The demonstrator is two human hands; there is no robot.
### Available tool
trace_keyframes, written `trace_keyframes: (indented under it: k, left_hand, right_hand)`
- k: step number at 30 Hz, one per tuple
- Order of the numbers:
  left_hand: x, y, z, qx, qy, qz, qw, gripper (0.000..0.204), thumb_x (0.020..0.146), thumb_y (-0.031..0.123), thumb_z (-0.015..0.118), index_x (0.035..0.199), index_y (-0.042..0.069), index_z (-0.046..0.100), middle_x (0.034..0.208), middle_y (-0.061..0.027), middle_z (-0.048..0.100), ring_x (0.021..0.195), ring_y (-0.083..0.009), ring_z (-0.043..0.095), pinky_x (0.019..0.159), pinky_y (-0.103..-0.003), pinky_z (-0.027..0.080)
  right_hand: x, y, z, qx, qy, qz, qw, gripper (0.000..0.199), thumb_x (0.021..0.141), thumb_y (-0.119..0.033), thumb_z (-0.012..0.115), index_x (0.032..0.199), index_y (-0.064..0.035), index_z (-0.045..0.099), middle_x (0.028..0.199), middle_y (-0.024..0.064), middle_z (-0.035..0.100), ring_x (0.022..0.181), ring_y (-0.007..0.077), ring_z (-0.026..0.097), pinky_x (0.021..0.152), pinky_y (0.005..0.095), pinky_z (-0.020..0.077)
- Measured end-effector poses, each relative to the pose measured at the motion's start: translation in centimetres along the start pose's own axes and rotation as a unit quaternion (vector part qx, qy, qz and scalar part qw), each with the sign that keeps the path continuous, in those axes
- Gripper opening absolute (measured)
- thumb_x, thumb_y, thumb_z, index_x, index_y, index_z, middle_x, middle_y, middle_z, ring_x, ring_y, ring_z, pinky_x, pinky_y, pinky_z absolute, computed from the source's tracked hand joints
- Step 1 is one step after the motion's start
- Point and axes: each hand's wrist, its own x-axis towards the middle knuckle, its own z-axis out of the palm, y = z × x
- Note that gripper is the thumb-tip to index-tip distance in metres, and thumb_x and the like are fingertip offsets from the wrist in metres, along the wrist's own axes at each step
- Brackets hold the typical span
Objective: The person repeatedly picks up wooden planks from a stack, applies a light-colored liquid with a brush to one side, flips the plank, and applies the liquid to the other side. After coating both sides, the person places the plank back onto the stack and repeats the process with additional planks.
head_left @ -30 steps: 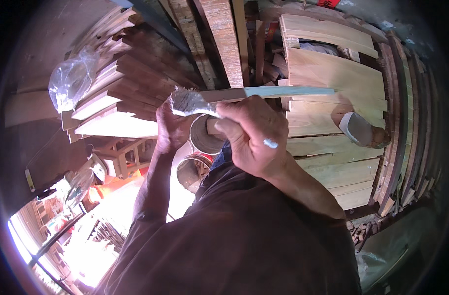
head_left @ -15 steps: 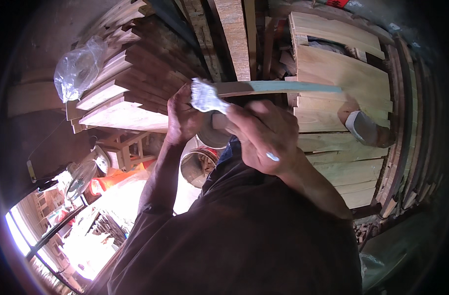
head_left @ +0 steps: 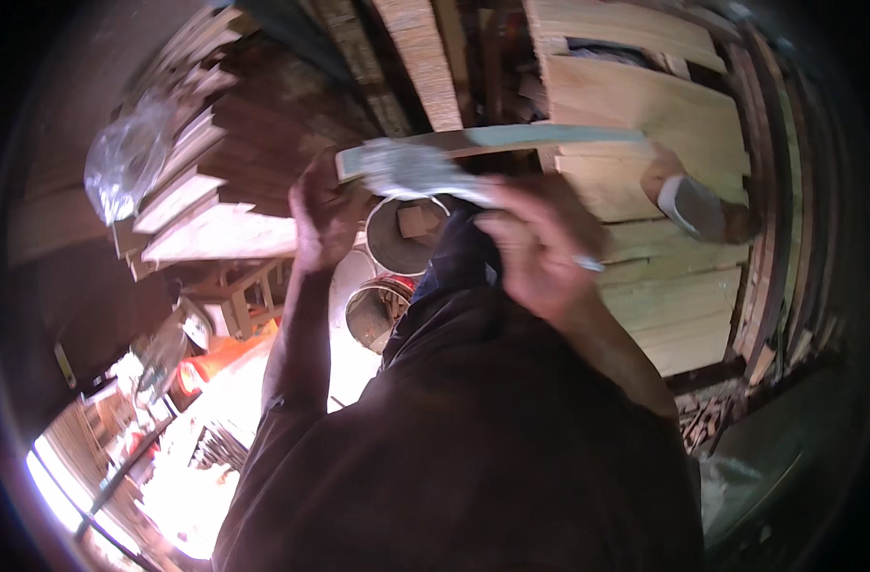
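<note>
My left hand (head_left: 326, 214) is closed around the left end of a long, narrow wooden strip (head_left: 473, 143). Pale blue-green coating covers the strip's right part and shows near its left end; a brown stretch lies between. My right hand (head_left: 549, 243), blurred by motion, grips the handle of a paintbrush (head_left: 411, 170). Its whitish bristles lie across the strip's left part, close to my left fingers. A whitish smear marks the right hand. By the strip's far right end is a whitish rounded thing (head_left: 692, 207) with brownish ends; I cannot make out what it is.
Sawn boards (head_left: 649, 305) lie stacked at the right, and long planks (head_left: 221, 238) are piled at the left under a clear plastic bag (head_left: 125, 162). Below my hands stand a bucket (head_left: 376, 240) holding a wood piece and a second bucket (head_left: 359, 319) of offcuts.
The brush has moved from beside the strip's left end onto its left part, and my right hand has shifted right. The strip's left end has come into sight, coated pale. The whole view has shifted slightly.
</note>
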Motion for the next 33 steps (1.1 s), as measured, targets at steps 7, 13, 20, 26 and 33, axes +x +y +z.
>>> trace_keyframes:
  k: [7,13,20,26,33]
  left_hand:
    - [0.0,1.3,0.3,-0.023,-0.014,-0.022,0.999,0.026,0.084,0.001,0.074,0.108,-0.003,0.064,0.100,-0.0073,0.070,0.092,-0.0135,0.062,0.085,-0.028,0.050]
    - [0.1,0.6,0.1,-0.095,-0.025,-0.056,0.994,0.028,0.083,0.002,0.075,0.109,-0.003,0.063,0.102,-0.0067,0.068,0.092,-0.0130,0.061,0.085,-0.027,0.050]
    - [0.7,-1.7,-1.3,0.089,-0.015,-0.016,0.996,0.028,0.084,0.012,0.076,0.106,0.001,0.064,0.101,-0.0047,0.068,0.090,-0.0127,0.062,0.083,-0.030,0.052]
    - [1.4,-0.8,-1.0,0.024,-0.026,0.007,0.999,0.027,0.085,0.006,0.075,0.109,0.000,0.063,0.102,-0.0057,0.068,0.092,-0.0144,0.063,0.086,-0.031,0.051]
    - [1.6,-2.4,-1.9,0.058,-0.012,-0.003,0.998,0.042,0.083,0.024,0.078,0.109,-0.003,0.061,0.100,-0.0061,0.068,0.092,-0.0147,0.062,0.085,-0.029,0.050]
  right_hand:
    - [-5.2,7.5,-1.1,0.021,0.074,0.145,0.986,0.017,0.089,-0.007,0.069,0.106,-0.0030,0.070,0.092,0.0091,0.071,0.078,0.0153,0.066,0.066,0.0301,0.0530]
    - [-12.9,17.1,-10.5,-0.083,0.263,0.346,0.897,0.020,0.095,-0.015,0.064,0.103,0.0033,0.068,0.093,0.0062,0.067,0.082,0.0129,0.060,0.075,0.0269,0.0503]
    - [-5.4,8.1,-4.2,-0.043,0.128,0.227,0.964,0.011,0.089,-0.014,0.070,0.097,-0.0063,0.071,0.085,0.0107,0.068,0.079,0.0225,0.066,0.070,0.0322,0.0514]
    - [-8.2,19.6,-9.3,-0.189,0.257,0.220,0.922,0.010,0.089,-0.005,0.069,0.098,-0.0018,0.070,0.085,0.0104,0.069,0.075,0.0194,0.064,0.069,0.0303,0.0510]
    - [-4.1,8.8,-4.8,-0.219,0.071,0.101,0.968,0.017,0.086,-0.003,0.067,0.101,-0.0078,0.071,0.083,0.0090,0.067,0.072,0.0259,0.064,0.064,0.0347,0.0521]
